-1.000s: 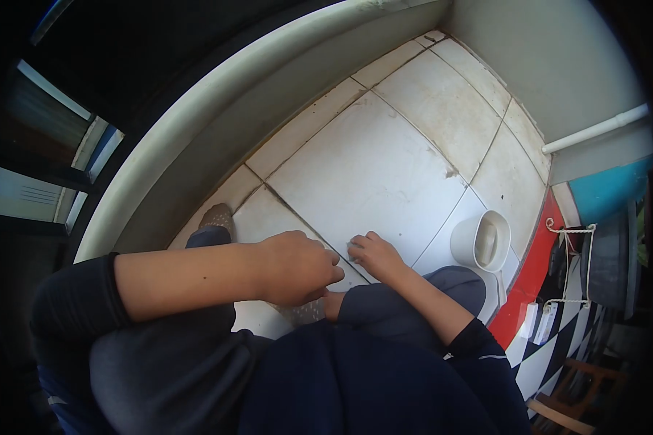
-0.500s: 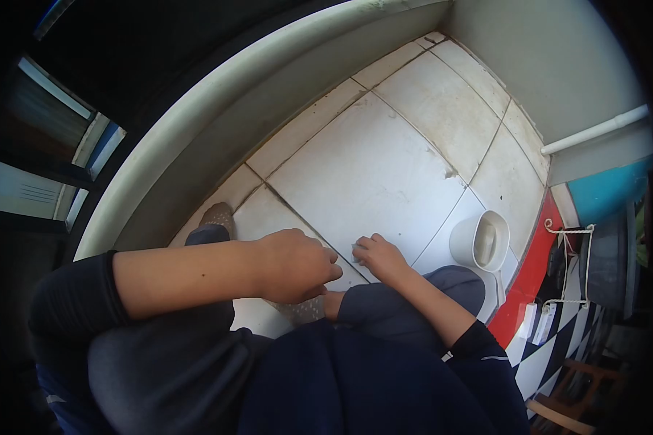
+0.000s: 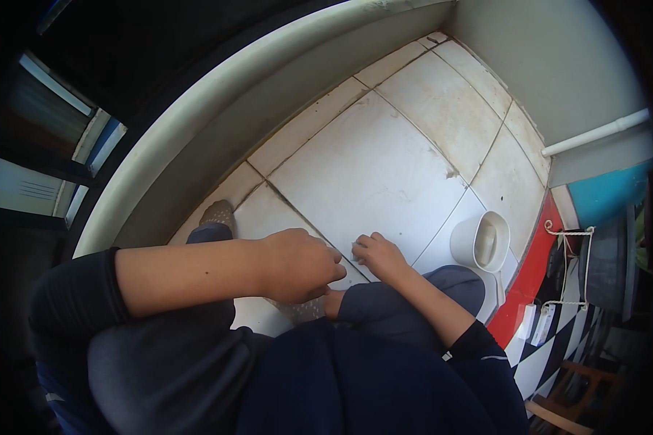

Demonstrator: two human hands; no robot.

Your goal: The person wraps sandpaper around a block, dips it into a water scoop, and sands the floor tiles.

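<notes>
Your right hand (image 3: 379,257): narrow grip on a small pale item (image 3: 357,252), at the tiled floor's (image 3: 370,167) near side. Your left hand (image 3: 297,267): fingers curled, can't tell if it's holding anything. White container (image 3: 480,241) sits near the floor's right edge, by the red strip (image 3: 514,319).

And there it is, cool, pale light pouring over the white floor tiles (image 3: 370,170), brightest around the middle! Glossy sheen on the red strip (image 3: 511,322) at lower right, while the dark clothing (image 3: 326,377) along the bottom sinks almost featureless. Look at the grey ledge (image 3: 218,101), bowed hard by the wide lens! Black swallows the corners, clutter at far right goes murky, and the hands (image 3: 300,267) show no obvious motion blur.
</notes>
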